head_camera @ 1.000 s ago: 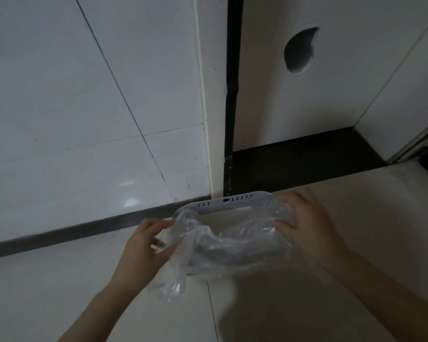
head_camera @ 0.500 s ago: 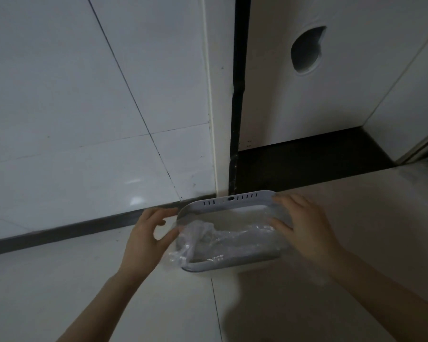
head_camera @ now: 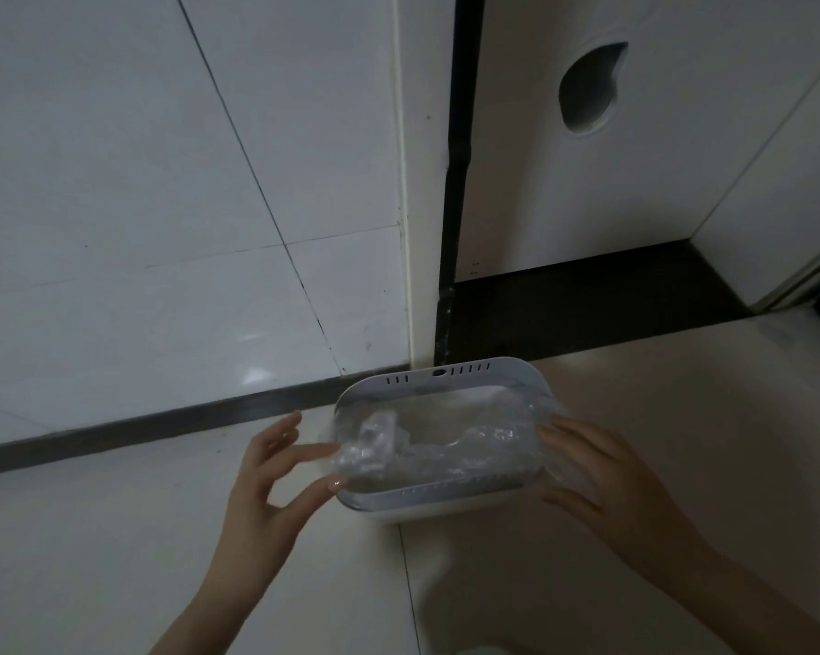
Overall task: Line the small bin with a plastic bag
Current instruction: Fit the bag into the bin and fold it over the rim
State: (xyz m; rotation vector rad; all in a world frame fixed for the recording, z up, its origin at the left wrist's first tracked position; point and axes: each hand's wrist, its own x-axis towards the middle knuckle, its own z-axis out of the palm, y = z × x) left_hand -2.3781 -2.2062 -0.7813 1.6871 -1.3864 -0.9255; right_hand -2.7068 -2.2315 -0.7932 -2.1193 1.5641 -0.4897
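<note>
Left hand [head_camera: 266,484] has a loose pinch grip on a bunched corner of the clear plastic bag [head_camera: 450,446], thumb and forefinger on the film at the left end of the bin and the other fingers fanned open. Right hand [head_camera: 606,475] is spread over the right end, fingertips pressing the bag down over the edge there; can't tell if it's really gripping the film or just holding it flat. The small white bin [head_camera: 439,501] sits on the pale floor [head_camera: 115,536], close to the tiled wall [head_camera: 138,205] and a dark gap beside a white panel [head_camera: 682,182]. The bag is mostly inside the bin, crumpled along the near side, and only looks folded over the rim on the right. So I'd say this is the stretch-the-mouth-over-the-rim step, about halfway. The next move probably calls for pulling that left corner out and down over the rim, gently, since thin film like this could tear or pop off the right side.
</note>
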